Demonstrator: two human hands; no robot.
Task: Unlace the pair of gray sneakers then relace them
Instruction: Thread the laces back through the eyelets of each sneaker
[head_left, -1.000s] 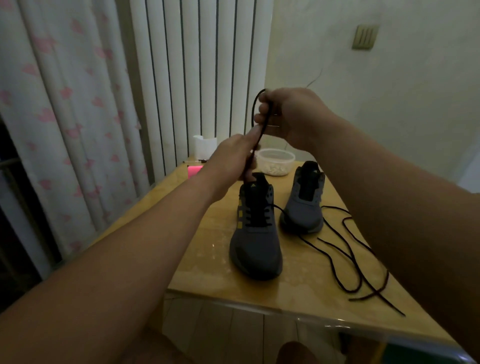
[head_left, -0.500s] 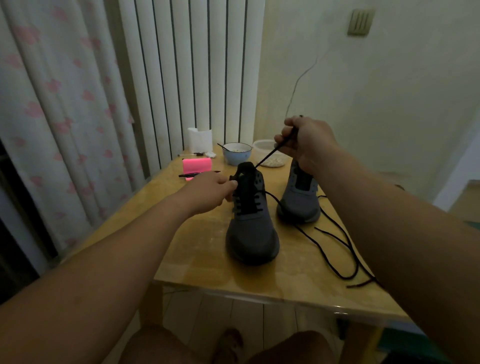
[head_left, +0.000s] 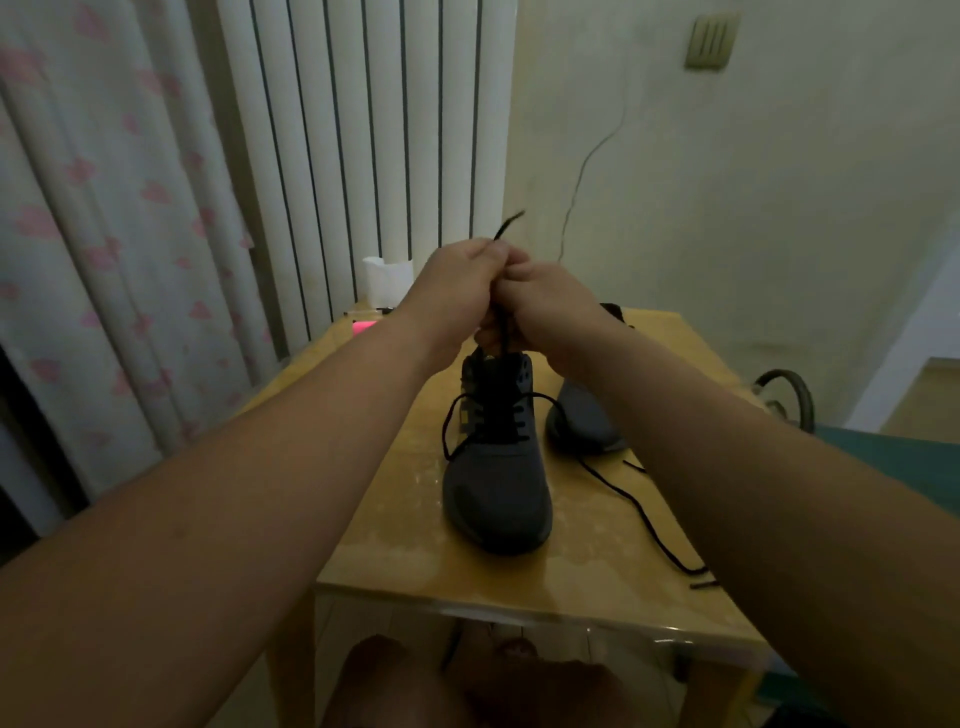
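Gray sneakers: two – near sneaker (head_left: 496, 483), far sneaker (head_left: 584, 415) half hidden by forearm
Black laces: two – threaded lace (head_left: 500, 418), loose lace (head_left: 643, 513)
Hands: two – left hand (head_left: 452, 291), right hand (head_left: 550, 306)
Table (head_left: 395, 551): one
Pink object (head_left: 362, 327): one
White holder (head_left: 387, 278): one
Wall plate (head_left: 711, 40): one

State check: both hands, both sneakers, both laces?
left hand: grips held lace
right hand: grips held lace
held lace: runs up from near sneaker's tongue, tip above hands
near sneaker: upright on table, laced, loops slack
far sneaker: upright, mostly behind right arm
loose lace: slack on table
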